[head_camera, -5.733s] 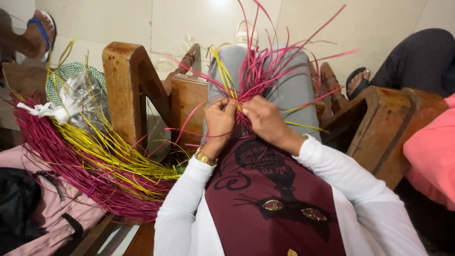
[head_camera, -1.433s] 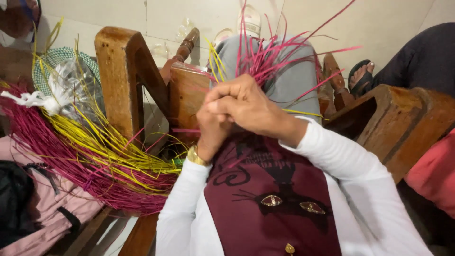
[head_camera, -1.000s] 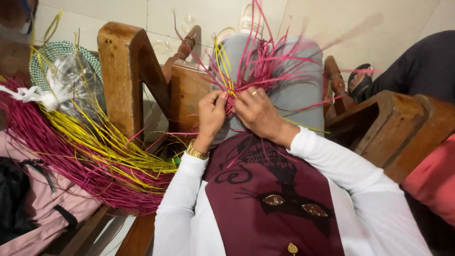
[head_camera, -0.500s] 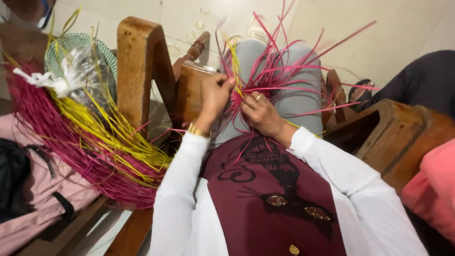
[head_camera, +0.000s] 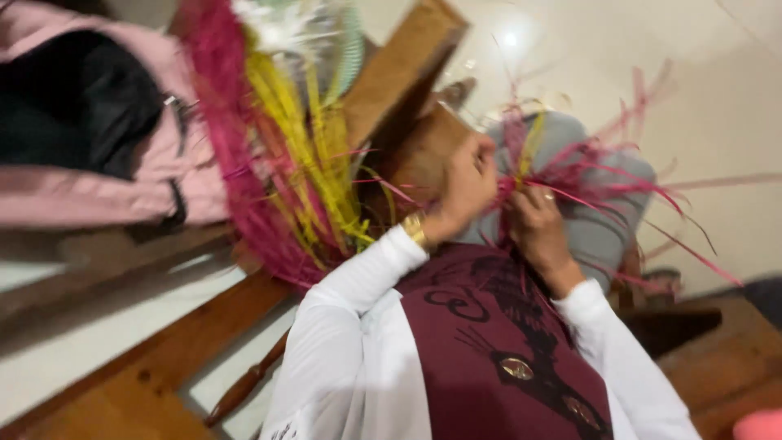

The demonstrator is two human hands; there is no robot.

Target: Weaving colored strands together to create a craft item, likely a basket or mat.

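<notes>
Head view, blurred and tilted: maroon vest (head_camera: 497, 350) nearest. Beyond, left hand (head_camera: 466, 186) and right hand (head_camera: 533, 224) over grey lap, fingers curled onto pink strands (head_camera: 586, 175); exact grip too smeared to tell. Farther left, pink and yellow bundle (head_camera: 281, 155), pink bag (head_camera: 98, 122).

A pale tiled floor (head_camera: 717, 98) fills the upper right, with a bright spot of light reflected on it just right of the wooden chair frame (head_camera: 407, 73). A pink and black bag (head_camera: 90, 138) lies left of that frame. The picture is tilted and blurred.
</notes>
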